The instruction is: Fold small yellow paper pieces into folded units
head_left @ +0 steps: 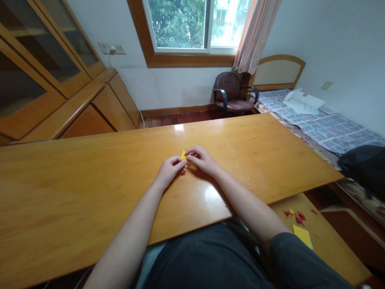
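A small folded piece of yellow paper [183, 155] is held between my two hands, low over the middle of the wooden table [120, 180]. My left hand [170, 170] pinches its lower left part between thumb and fingers. From the other side my right hand [201, 159] grips it, with the fingers curled and the thumb close to the left fingertips. One pointed tip of the paper sticks up between the hands. My fingers cover much of the rest, so its full shape cannot be made out.
A lower wooden surface [333, 245] at the right bears several small red folded pieces [299, 218], a yellow one [291, 211] and a stack of yellow paper [302, 237]. Beyond the table stand an armchair [230, 92], a bed [325, 124] with a black bag [365, 168], and a cabinet [60, 88].
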Action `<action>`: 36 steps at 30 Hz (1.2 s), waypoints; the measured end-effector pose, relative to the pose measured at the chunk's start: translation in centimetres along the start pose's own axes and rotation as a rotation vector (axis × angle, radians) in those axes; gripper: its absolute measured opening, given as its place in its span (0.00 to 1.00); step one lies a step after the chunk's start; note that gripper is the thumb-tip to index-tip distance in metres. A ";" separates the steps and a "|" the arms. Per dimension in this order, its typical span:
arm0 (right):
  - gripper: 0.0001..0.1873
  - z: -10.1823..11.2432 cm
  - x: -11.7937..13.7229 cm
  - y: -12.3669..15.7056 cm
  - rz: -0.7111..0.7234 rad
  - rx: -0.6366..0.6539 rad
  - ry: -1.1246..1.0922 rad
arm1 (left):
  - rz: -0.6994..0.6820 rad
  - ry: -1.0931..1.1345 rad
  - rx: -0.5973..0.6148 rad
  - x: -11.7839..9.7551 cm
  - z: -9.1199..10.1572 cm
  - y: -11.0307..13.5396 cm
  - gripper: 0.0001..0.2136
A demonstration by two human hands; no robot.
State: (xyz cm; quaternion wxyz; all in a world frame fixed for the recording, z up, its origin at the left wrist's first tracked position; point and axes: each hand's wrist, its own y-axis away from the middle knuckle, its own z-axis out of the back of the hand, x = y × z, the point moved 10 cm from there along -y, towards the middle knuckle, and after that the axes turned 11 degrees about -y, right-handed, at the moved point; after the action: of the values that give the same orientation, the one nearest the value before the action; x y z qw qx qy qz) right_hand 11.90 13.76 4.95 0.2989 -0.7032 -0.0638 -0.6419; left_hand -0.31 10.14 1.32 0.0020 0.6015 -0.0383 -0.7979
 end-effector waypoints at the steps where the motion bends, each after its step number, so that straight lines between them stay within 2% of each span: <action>1: 0.06 0.0 0.6 0.0 0.032 0.009 0.042 | -0.003 -0.007 -0.004 -0.1 0.0 0.0 0.16; 4: 0.05 -0.2 1.4 -0.1 0.088 0.041 0.136 | -0.001 -0.014 -0.002 0.0 0.0 -0.1 0.15; 9: 0.03 -0.4 1.1 -0.3 0.118 0.081 0.239 | -0.021 -0.071 -0.008 0.3 0.0 -0.2 0.15; 17: 0.04 -0.9 0.5 -0.5 0.103 0.095 0.247 | -0.052 -0.117 -0.006 0.4 -0.1 -0.3 0.14; 24: 0.03 -0.7 -0.5 -0.6 0.000 0.021 0.052 | -0.016 -0.042 -0.007 0.4 0.0 -0.3 0.14; 30: 0.16 -0.8 -2.4 -0.3 -0.151 -0.060 -0.276 | 0.003 0.012 -0.016 -0.1 0.1 -0.1 0.13; 36: 0.21 -0.7 -2.8 -0.6 -0.157 -0.111 -0.371 | 0.016 0.019 -0.019 0.0 0.1 -0.1 0.13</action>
State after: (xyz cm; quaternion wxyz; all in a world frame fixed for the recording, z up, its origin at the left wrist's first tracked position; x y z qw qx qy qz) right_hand 10.54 14.73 2.48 0.1918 -0.8176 -0.1370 -0.5253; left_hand -0.39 10.27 1.34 0.0143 0.6087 -0.0355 -0.7924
